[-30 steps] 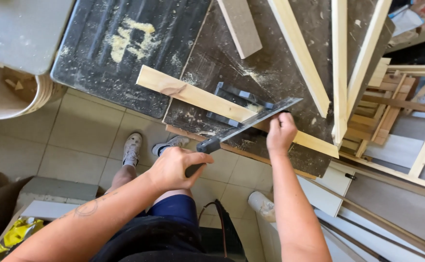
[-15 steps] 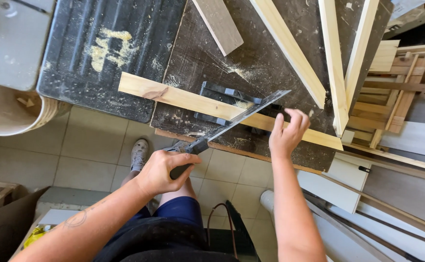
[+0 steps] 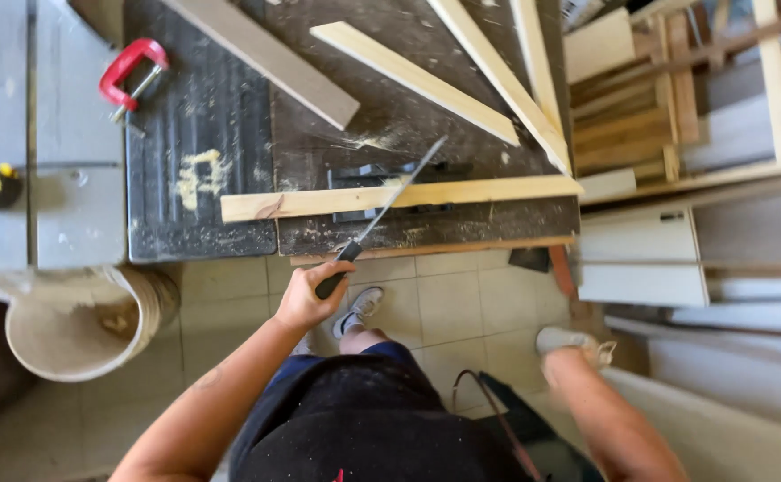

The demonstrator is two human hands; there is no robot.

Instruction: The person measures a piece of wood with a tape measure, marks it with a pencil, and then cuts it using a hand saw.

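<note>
- The left hand was clenched around the dark handle of a flat file, whose blade slanted up across a pale wooden strip.
- The strip lay crosswise on the dusty dark tabletop, over a black vise.
- The right hand hung blurred below the tabletop edge, holding nothing visible; whether its fingers were spread I cannot tell.
- 1 red clamp lay far left.
</note>
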